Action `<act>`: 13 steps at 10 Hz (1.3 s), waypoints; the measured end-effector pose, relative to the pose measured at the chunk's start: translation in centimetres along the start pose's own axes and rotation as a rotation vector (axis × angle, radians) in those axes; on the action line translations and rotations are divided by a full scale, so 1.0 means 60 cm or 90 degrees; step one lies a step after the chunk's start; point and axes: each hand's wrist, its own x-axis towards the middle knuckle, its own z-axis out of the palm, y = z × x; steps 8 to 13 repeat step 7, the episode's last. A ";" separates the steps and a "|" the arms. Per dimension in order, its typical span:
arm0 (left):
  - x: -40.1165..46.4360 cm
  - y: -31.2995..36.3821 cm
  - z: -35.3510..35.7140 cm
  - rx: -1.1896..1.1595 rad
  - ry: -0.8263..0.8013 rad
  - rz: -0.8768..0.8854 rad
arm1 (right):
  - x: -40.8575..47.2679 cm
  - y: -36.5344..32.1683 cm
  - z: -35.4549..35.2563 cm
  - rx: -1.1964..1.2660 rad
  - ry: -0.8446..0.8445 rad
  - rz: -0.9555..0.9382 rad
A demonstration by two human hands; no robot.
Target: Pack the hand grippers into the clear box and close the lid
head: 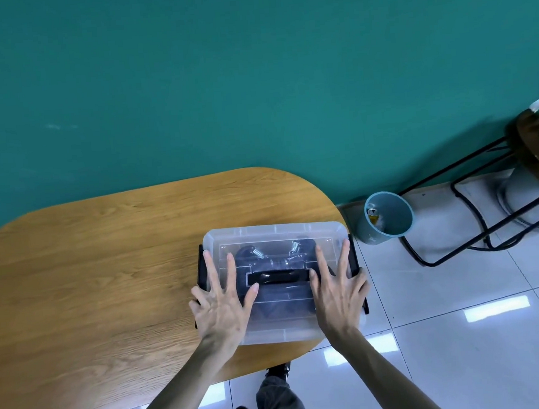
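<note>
The left hand [220,308] and right hand [338,291] lie flat with fingers spread, pressing on the lid [275,233] of the clear box [281,331]. Black hand grippers [277,260] show inside. The box sits on the wooden bench [105,265]'s right end; a blue bin [386,216] stands on the floor nearby.

Both forearms come in from the 6 o'clock edge and point toward 12 o'clock. The left hand [220,308] lies flat, palm down, fingers straight and spread like a fan, thumb out toward 3 o'clock. The right hand [338,291] mirrors it, palm down, fingers straight and apart, thumb toward 9 o'clock. Both wrists are almost straight.
</note>
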 end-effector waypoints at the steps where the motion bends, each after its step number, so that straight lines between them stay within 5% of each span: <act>1: 0.000 -0.002 -0.006 -0.017 -0.010 0.002 | -0.003 -0.002 -0.002 0.006 -0.038 -0.002; 7: 0.016 -0.012 -0.117 0.005 -0.047 0.191 | 0.030 -0.063 -0.114 -0.014 -0.257 -0.294; 13: 0.016 -0.012 -0.117 0.005 -0.047 0.191 | 0.030 -0.063 -0.114 -0.014 -0.257 -0.294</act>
